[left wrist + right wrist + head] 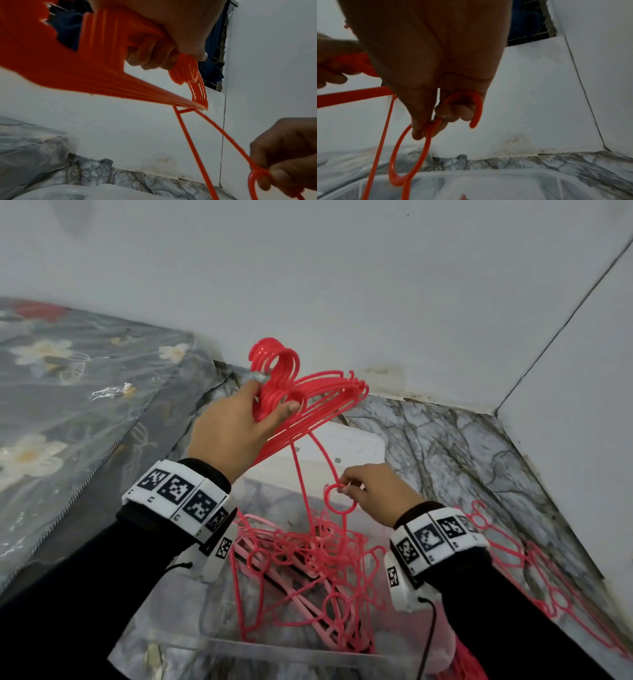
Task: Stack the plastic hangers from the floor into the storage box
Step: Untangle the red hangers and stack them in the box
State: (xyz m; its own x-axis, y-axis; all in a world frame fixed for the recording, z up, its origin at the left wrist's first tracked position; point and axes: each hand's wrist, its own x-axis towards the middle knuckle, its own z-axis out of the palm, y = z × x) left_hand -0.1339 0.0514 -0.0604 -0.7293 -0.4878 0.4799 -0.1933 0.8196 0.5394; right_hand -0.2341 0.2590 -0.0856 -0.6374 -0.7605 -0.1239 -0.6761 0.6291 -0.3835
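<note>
2 hands sorting red plastic hangers above a clear plastic storage box [359, 446].

The left hand [233, 426] clenches a raised bundle of red plastic hangers [308, 395] near their hooks; the right hand [373, 491] pinches the hook of 1 single red hanger [337, 498] dangling from that bundle. A tangled pile of red and pink hangers [308, 570] lies in the box below, on the marble-patterned floor [445, 446].
</note>
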